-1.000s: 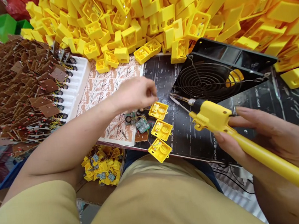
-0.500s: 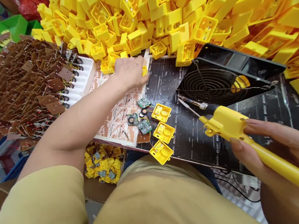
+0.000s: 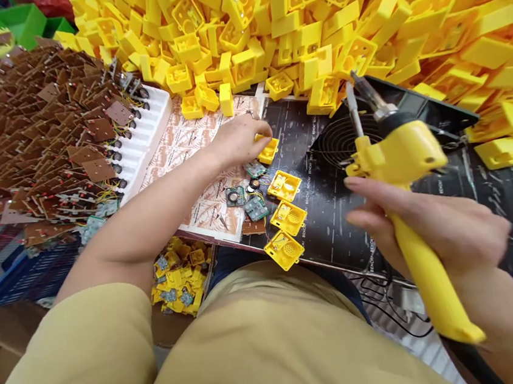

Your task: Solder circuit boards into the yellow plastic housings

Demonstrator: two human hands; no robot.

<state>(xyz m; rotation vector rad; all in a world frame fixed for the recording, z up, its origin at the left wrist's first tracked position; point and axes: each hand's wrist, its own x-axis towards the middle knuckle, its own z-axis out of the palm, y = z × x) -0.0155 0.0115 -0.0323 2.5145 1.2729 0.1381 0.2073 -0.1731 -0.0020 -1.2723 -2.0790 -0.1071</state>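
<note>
My left hand is closed on a small yellow plastic housing above the bench, at the far end of a short row. Three open yellow housings make up that row, the nearest at the bench's front edge. Left of them lie several green circuit boards with small round speakers and thin wires. In my right hand is a yellow soldering gun, raised with its metal tip and feed tube pointing away from me, in front of the black fan.
A large heap of yellow housings covers the back. Brown circuit boards are piled at left beside a white foam tray. A black fan lies on the bench at right. Below the edge, a box holds yellow assembled pieces.
My left hand has come from the heap's edge toward the row, bringing a yellow housing. My right hand has turned the soldering gun more upright and its tip has risen.
</note>
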